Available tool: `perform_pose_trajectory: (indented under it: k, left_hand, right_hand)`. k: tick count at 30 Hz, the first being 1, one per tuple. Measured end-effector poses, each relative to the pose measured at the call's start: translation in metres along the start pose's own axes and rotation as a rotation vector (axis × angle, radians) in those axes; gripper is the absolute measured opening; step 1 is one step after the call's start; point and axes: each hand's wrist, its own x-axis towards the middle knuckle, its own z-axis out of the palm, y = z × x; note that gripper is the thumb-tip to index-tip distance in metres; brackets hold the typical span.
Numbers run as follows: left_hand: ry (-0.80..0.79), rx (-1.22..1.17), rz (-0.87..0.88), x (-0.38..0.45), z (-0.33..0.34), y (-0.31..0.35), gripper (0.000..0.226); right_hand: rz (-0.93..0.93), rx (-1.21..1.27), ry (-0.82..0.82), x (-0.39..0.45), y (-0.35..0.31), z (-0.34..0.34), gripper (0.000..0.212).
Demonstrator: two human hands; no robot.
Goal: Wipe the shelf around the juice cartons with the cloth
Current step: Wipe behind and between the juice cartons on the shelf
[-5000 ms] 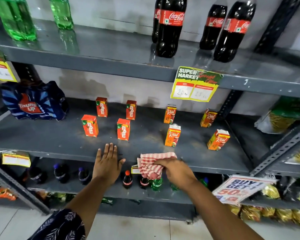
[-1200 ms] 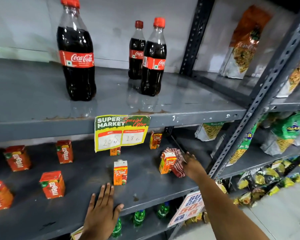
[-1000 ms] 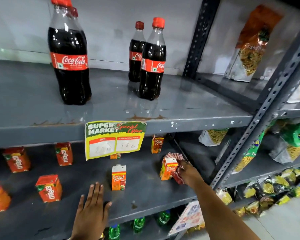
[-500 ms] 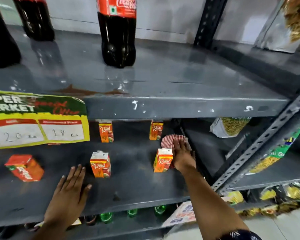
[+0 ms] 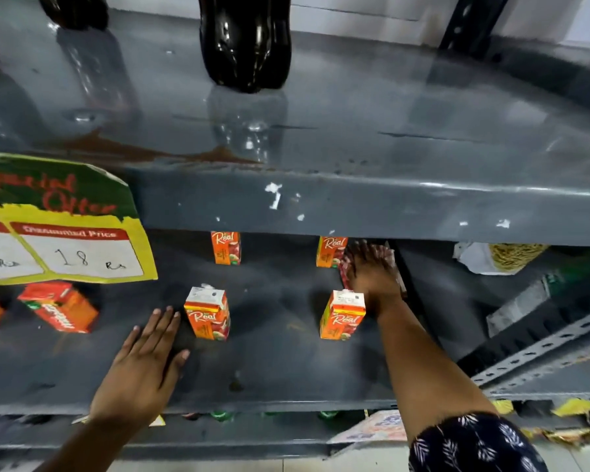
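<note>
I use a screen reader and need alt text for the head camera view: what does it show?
A person's right hand presses a red-checked cloth on a grey metal shelf, at the back right beside orange Real juice cartons. The left hand rests flat near the front edge; dark bottles stand on the shelf above.

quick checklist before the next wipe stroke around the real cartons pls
1. Cloth under the right hand: ok, the hand presses it flat on the shelf.
2. Rear right carton upright: ok, though the cloth lies right beside it.
3. Front right carton upright: ok, but the wrist passes close by it.
4. Left hand clear of the front left carton: ok, it rests flat on the shelf, apart.
5. Back corner beyond the right hand: cannot tell, the upper shelf hides it.
</note>
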Motion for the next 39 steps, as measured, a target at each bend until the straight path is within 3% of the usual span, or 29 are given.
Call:
perform_pose_trajectory:
  k: [8, 12, 17, 20, 24, 29, 31, 34, 39]
  left_hand:
    - [-0.020, 0.037, -0.006, -0.002, 0.002, 0.000, 0.070]
    - [-0.019, 0.031, -0.005, -0.002, 0.001, 0.001, 0.072]
    - [-0.024, 0.032, -0.010, -0.002, 0.004, -0.002, 0.075]
    - [-0.048, 0.021, -0.029, 0.000, 0.006, -0.004, 0.078]
    - [-0.048, 0.023, -0.111, -0.002, -0.002, 0.005, 0.079]
    - [-0.085, 0.010, -0.227, -0.010, -0.009, 0.015, 0.088]
    - [-0.106, 0.005, -0.226, -0.013, -0.011, 0.015, 0.091]
    - [-0.162, 0.017, -0.197, -0.020, -0.013, 0.011, 0.092]
    - [-0.188, 0.085, -0.041, -0.026, -0.019, 0.003, 0.101]
  right_hand:
    - [0.001, 0.097, -0.112, -0.015, 0.006, 0.004, 0.060]
    - [0.008, 0.014, -0.105, -0.049, 0.003, -0.006, 0.078]
    - [0.043, -0.038, -0.052, -0.098, -0.002, -0.005, 0.063]
    - [0.074, -0.056, -0.038, -0.124, -0.009, -0.006, 0.069]
    - [0.182, -0.036, -0.116, -0.155, -0.026, -0.016, 0.066]
    - [0.171, -0.048, -0.029, -0.199, -0.044, -0.018, 0.070]
    - [0.131, -0.084, -0.085, -0.210, -0.051, -0.021, 0.058]
    - [0.173, 0.025, -0.046, -0.230, -0.054, -0.025, 0.076]
    - [0.174, 0.037, -0.081, -0.256, -0.064, -0.045, 0.075]
